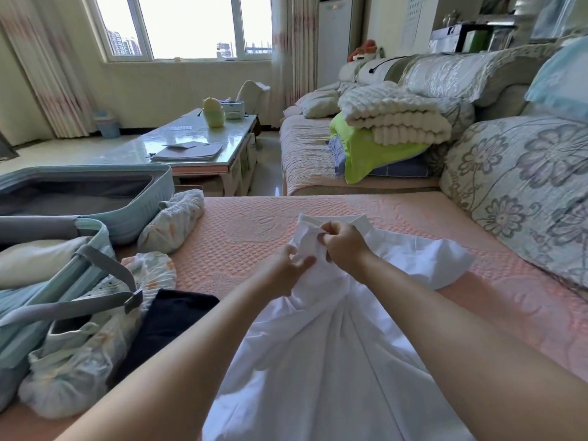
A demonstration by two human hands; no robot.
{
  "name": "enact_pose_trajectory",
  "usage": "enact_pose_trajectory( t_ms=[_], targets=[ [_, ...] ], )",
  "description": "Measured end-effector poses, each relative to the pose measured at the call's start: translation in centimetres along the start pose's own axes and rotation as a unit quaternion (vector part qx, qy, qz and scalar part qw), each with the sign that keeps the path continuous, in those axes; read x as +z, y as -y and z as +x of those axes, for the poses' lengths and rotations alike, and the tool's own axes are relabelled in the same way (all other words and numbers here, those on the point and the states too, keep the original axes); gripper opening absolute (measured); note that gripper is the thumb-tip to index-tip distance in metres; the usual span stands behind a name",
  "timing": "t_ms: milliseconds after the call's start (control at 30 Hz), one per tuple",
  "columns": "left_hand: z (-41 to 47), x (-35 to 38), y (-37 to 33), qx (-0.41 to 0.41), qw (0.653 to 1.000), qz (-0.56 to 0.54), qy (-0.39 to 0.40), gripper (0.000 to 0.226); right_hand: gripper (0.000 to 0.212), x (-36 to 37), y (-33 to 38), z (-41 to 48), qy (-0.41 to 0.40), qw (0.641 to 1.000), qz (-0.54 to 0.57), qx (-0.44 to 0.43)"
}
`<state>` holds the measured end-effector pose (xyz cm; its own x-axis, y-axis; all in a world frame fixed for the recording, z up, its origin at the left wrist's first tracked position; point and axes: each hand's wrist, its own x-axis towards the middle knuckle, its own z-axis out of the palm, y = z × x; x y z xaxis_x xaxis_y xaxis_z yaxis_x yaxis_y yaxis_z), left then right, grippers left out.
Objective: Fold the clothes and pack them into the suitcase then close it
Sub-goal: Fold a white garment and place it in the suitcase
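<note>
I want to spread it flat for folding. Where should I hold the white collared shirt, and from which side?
Pinch the white collared shirt at both shoulders beside the collar, coming from above. The collar lies at the far end and the body runs toward the person, so a grip there should pull it straight.

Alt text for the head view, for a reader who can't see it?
The left hand and right hand pinch the collar end of a white shirt spread on a pink sofa seat. An open pale-blue suitcase lies to the left, with patterned clothes and a dark garment beside it.
</note>
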<state>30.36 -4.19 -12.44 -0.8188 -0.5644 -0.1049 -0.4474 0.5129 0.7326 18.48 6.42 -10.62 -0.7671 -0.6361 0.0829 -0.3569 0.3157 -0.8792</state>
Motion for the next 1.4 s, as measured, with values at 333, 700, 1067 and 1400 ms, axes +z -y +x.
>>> enact_pose_trajectory(
  t_ms=[333, 700, 1067, 1400],
  targets=[
    [1.3, -10.5, 2.7, -0.044, 0.932, 0.169, -0.318, 0.043, 0.038, 2.6, -0.4, 1.2, -0.005, 0.995, -0.095, -0.042],
    [3.3, -8.4, 7.9, 0.055, 0.930, 0.355, -0.079, 0.054, 0.035, 9.1, -0.9, 3.1, 0.145, 0.944, -0.292, -0.044],
    [10.2, -7.7, 10.8, -0.034, 0.950, 0.300, -0.078, 0.036, 0.054, 7.0, -2.8, 13.1, 0.037, 0.927, -0.372, 0.014],
    [14.6, -12.3, 12.2, 0.088, 0.881, 0.285, -0.366, 0.023, 0.028, 6.9, -2.6, 21.1, -0.184, 0.942, -0.280, 0.028]
  ],
)
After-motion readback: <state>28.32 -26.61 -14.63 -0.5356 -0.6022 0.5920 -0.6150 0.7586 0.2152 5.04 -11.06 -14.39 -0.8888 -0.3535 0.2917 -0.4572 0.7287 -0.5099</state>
